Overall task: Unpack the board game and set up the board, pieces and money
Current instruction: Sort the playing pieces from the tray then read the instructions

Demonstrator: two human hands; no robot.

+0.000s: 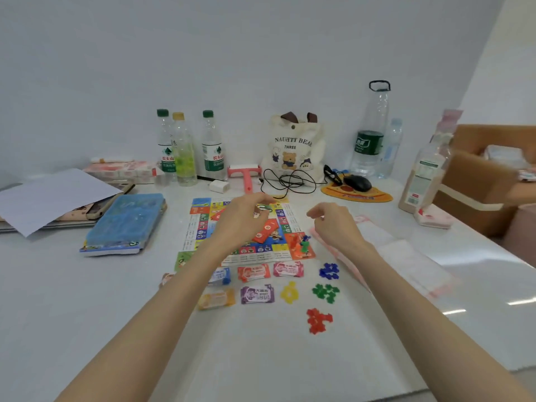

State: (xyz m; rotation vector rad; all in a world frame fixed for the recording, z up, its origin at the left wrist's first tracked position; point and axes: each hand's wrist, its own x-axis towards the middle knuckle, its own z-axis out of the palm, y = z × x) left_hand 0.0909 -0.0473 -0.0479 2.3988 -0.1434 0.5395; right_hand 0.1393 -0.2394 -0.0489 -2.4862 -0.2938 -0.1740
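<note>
The colourful game board [200, 224] lies flat in the middle of the table. My left hand [243, 216] hovers over its centre, and thumb and fingers pinch a small green and white piece [263, 208]. My right hand [333, 221] floats beside the board's right edge with loosely curled fingers and holds nothing. Red cards [265, 230] lie on the board, and pawns [303, 245] stand on its near right corner. Money stacks sit in front: blue [220, 275], red [253, 271], pink [288, 268], orange [216, 298], purple [257, 294]. Blue [329, 270], yellow [289, 293], green [326, 292] and red [318, 320] house piles lie to their right.
The blue game box [124, 224] lies left of the board, with papers [55, 195] further left. A clear plastic bag [406, 265] lies to the right. Bottles [184, 149], a tote bag [293, 146], a cable [290, 181] and a mouse [358, 182] line the back wall.
</note>
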